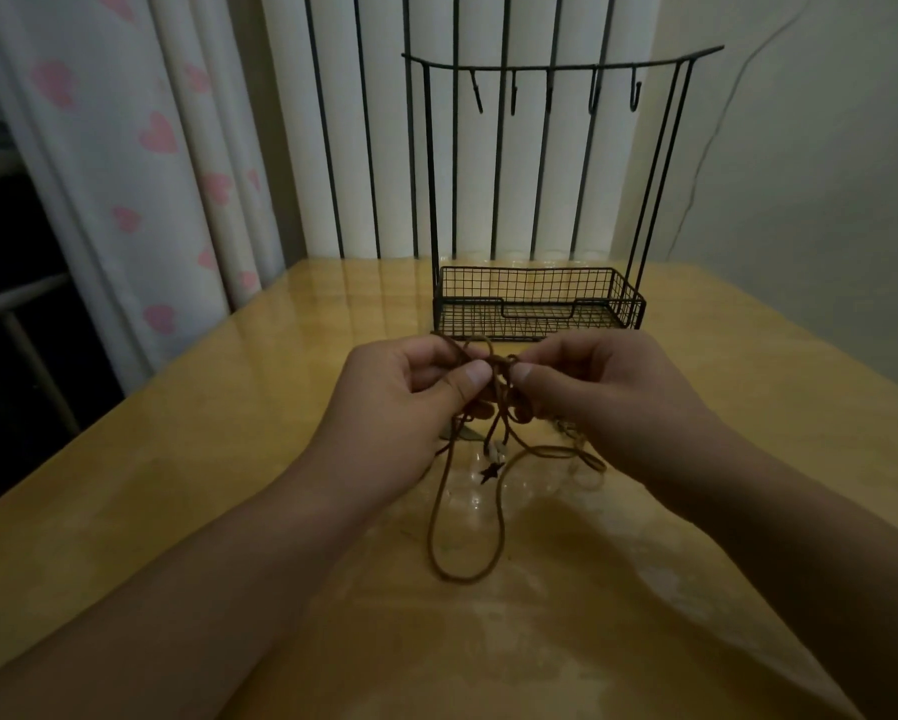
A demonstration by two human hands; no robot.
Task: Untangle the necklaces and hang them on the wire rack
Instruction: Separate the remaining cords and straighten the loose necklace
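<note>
The work looks to be at an early stage: none of the five hooks (550,93) along the top bar of the black wire rack (540,304) carries anything, and its mesh basket at the foot appears to hold nothing either, so every necklace has yet to be freed and hung. The necklaces (467,511) are a bundle of thin brown cords, held up just near of the rack at the middle of the desk (228,459). The left hand (400,407) has its grip closed on the cords, thumb pressed against curled fingers at the knot, and the right hand (592,387) pinches the same knot from the other side, the two thumbs almost touching. Small loops stand up above the fingers. Below them several strands hang down; one long loop trails onto the desk toward the near side, another lies out to the right. A small dark star-shaped charm (490,472) and a pale bead or shell dangle among the strands. How many necklaces are in the tangle I cannot tell. The cords look soft and limp, likely to snag on one another while being drawn apart.
</note>
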